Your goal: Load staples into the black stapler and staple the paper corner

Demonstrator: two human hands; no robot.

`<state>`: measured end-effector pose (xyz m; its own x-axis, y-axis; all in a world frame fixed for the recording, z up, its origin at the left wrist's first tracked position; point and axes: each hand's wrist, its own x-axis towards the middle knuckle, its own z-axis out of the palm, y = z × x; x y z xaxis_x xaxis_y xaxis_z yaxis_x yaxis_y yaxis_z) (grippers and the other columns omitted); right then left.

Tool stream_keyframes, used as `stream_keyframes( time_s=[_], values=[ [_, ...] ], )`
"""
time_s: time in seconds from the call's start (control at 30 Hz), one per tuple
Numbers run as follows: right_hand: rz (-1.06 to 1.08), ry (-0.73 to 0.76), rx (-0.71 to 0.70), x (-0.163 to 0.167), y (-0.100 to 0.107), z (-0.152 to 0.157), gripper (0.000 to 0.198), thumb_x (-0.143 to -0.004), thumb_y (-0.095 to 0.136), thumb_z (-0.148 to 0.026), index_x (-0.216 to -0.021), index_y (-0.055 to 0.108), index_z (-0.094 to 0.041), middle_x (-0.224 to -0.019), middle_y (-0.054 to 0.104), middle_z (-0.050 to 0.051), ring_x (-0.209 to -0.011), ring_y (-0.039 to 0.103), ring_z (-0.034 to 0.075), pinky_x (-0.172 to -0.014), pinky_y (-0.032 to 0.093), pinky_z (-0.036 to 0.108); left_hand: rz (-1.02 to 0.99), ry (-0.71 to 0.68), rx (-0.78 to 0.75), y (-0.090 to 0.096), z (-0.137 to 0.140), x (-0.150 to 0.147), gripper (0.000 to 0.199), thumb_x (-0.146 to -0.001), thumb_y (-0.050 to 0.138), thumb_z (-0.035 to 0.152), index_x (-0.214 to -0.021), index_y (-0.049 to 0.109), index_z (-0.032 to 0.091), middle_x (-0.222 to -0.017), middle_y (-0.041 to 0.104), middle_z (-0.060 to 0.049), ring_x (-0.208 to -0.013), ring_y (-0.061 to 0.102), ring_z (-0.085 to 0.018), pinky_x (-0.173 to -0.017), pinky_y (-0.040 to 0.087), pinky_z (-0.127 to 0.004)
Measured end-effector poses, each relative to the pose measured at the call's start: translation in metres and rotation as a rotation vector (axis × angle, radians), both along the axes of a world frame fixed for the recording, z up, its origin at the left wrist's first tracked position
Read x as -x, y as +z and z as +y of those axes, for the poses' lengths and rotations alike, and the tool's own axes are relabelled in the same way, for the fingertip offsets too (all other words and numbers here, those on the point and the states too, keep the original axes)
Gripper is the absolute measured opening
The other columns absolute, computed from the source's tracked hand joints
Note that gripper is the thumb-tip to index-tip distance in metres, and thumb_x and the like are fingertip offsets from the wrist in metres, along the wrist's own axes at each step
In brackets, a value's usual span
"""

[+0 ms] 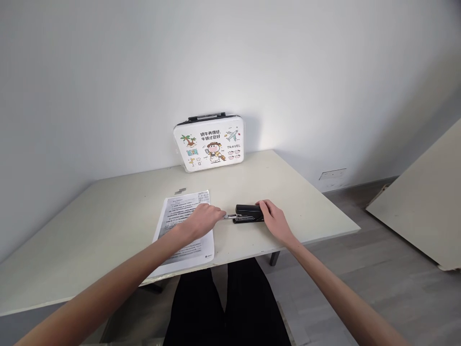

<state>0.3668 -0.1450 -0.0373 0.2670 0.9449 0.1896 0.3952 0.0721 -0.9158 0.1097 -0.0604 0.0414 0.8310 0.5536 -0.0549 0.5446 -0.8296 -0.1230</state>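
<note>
A black stapler (248, 210) lies on the table with its upper part lifted from its base. My right hand (275, 220) is closed around its rear end at the right. From the stapler's left end juts a silver metal piece (230, 216), and the fingers of my left hand (206, 218) are pinched at its tip. Whether a staple strip is between those fingers cannot be seen. Under my left hand and forearm lies a stack of printed paper (196, 252), partly covered by them. Beyond the paper are small grey strips (180, 191) that look like staples.
A white case (212, 144) with cartoon prints and a black handle stands at the back of the pale table (108, 216), near the wall. A wall socket plate (333, 174) is at the right. Another pale panel (425, 202) stands on the far right above the grey floor.
</note>
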Motion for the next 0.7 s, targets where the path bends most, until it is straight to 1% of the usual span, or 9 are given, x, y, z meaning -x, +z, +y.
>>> stream_keyframes(
  time_s=[0.07, 0.17, 0.3, 0.43, 0.57, 0.63, 0.7],
  values=[
    [-0.002, -0.001, -0.004, 0.000, -0.001, 0.000, 0.049, -0.104, 0.036, -0.062, -0.107, 0.069, -0.027, -0.093, 0.074, 0.005, -0.082, 0.065, 0.026, -0.074, 0.047, 0.036, 0.046, 0.001, 0.000, 0.004, 0.001, -0.004, 0.026, -0.100, 0.049, 0.014, -0.085, 0.070, 0.020, -0.072, 0.069, -0.006, -0.065, 0.065, -0.021, -0.065, 0.039, -0.032],
    [-0.009, -0.002, -0.006, 0.000, -0.002, 0.000, 0.050, -0.104, 0.036, -0.062, -0.109, 0.070, -0.026, -0.095, 0.075, 0.006, -0.083, 0.065, 0.026, -0.074, 0.047, 0.036, 0.071, -0.004, 0.007, 0.007, 0.002, -0.012, 0.027, -0.096, 0.051, 0.009, -0.080, 0.070, 0.020, -0.069, 0.069, -0.006, -0.062, 0.064, -0.021, -0.062, 0.035, -0.032],
    [-0.002, 0.006, 0.006, -0.001, -0.002, 0.000, 0.051, -0.104, 0.035, -0.064, -0.107, 0.069, -0.026, -0.099, 0.075, 0.007, -0.086, 0.066, 0.026, -0.073, 0.047, 0.036, 0.063, -0.003, 0.023, 0.005, 0.004, -0.024, 0.026, -0.096, 0.053, 0.011, -0.082, 0.073, 0.021, -0.073, 0.072, -0.005, -0.064, 0.066, -0.021, -0.060, 0.034, -0.031],
    [0.004, -0.002, 0.012, -0.001, -0.001, 0.000, 0.049, -0.104, 0.036, -0.063, -0.105, 0.069, -0.026, -0.103, 0.076, 0.007, -0.093, 0.067, 0.027, -0.075, 0.048, 0.036, 0.024, 0.001, 0.045, 0.000, 0.002, -0.029, 0.026, -0.101, 0.053, 0.020, -0.091, 0.077, 0.023, -0.085, 0.076, -0.005, -0.077, 0.070, -0.022, -0.063, 0.039, -0.031],
    [-0.006, -0.014, 0.021, -0.001, 0.001, 0.000, 0.049, -0.104, 0.037, -0.061, -0.108, 0.070, -0.026, -0.101, 0.075, 0.007, -0.093, 0.066, 0.028, -0.077, 0.047, 0.036, -0.016, 0.022, 0.056, -0.005, 0.001, -0.014, 0.021, -0.102, 0.059, 0.032, -0.109, 0.076, 0.024, -0.102, 0.077, -0.006, -0.092, 0.072, -0.025, -0.066, 0.044, -0.030],
    [-0.009, -0.014, 0.027, -0.001, 0.001, -0.001, 0.049, -0.104, 0.036, -0.061, -0.110, 0.070, -0.026, -0.100, 0.075, 0.007, -0.091, 0.065, 0.027, -0.077, 0.046, 0.036, -0.053, 0.051, 0.066, -0.008, 0.003, 0.000, 0.025, -0.102, 0.059, 0.038, -0.117, 0.074, 0.024, -0.110, 0.077, -0.006, -0.097, 0.072, -0.025, -0.070, 0.046, -0.030],
    [-0.006, -0.012, 0.029, -0.001, 0.001, -0.002, 0.049, -0.105, 0.036, -0.061, -0.111, 0.070, -0.026, -0.098, 0.075, 0.006, -0.090, 0.064, 0.027, -0.077, 0.046, 0.036, -0.128, 0.101, 0.116, -0.012, 0.005, 0.014, 0.028, -0.103, 0.057, 0.041, -0.119, 0.074, 0.025, -0.112, 0.077, -0.005, -0.097, 0.072, -0.024, -0.073, 0.049, -0.030]
  ],
)
